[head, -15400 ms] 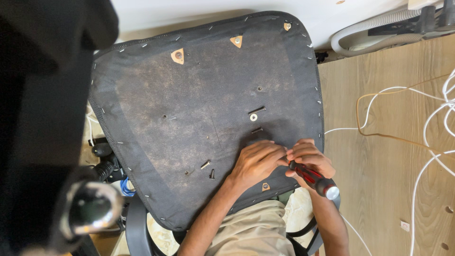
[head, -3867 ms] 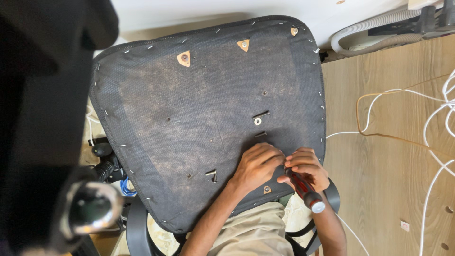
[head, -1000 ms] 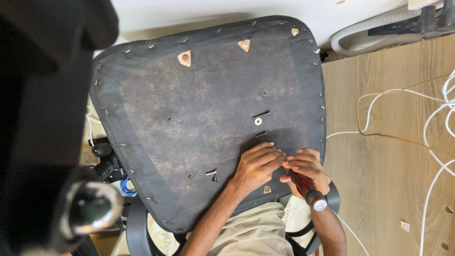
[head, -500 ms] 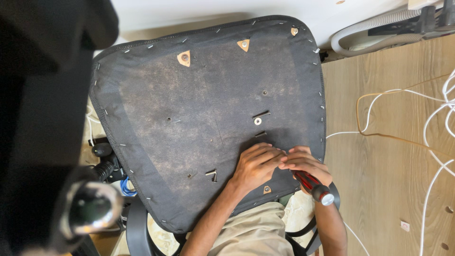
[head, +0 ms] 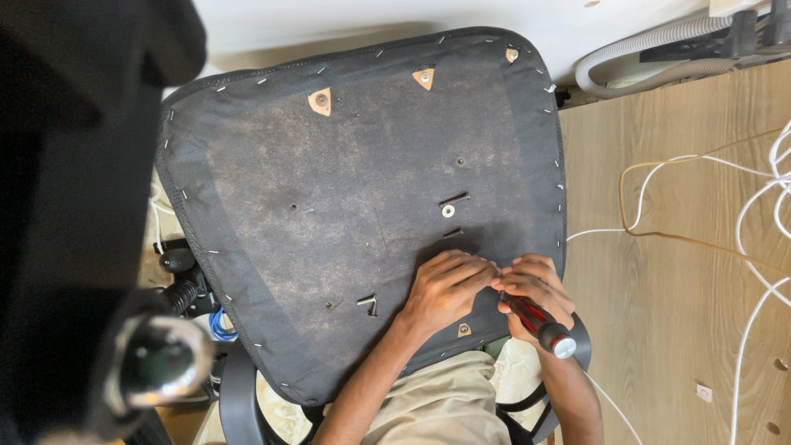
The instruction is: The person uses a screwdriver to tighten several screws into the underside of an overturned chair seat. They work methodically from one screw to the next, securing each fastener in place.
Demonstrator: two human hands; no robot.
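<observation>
Underside of an upturned office-chair seat (head: 329,239), covered in dusty black fabric stapled round the edge, lying across my lap above a wooden floor (head: 684,330). White cables (head: 766,247) trail over the floor at right; a grey corrugated hose (head: 651,49) runs along the wall.

My left hand (head: 449,288) lies flat on the fabric near the seat's lower right edge, fingers curled down round a point I cannot see. My right hand (head: 535,292) has its grip closed round a red-and-black screwdriver (head: 540,323), whose silver butt points back toward me; the tip is hidden under my fingers, just beside the left hand.

Risks, as I judge them: with the tip out of sight, the blade could ride out of the fastener's head and skid into my left fingertips or tear the fabric. A loose washer (head: 447,211) and small bracket (head: 368,304) rest unsecured on the seat; tilting it could roll them to the floor.
</observation>
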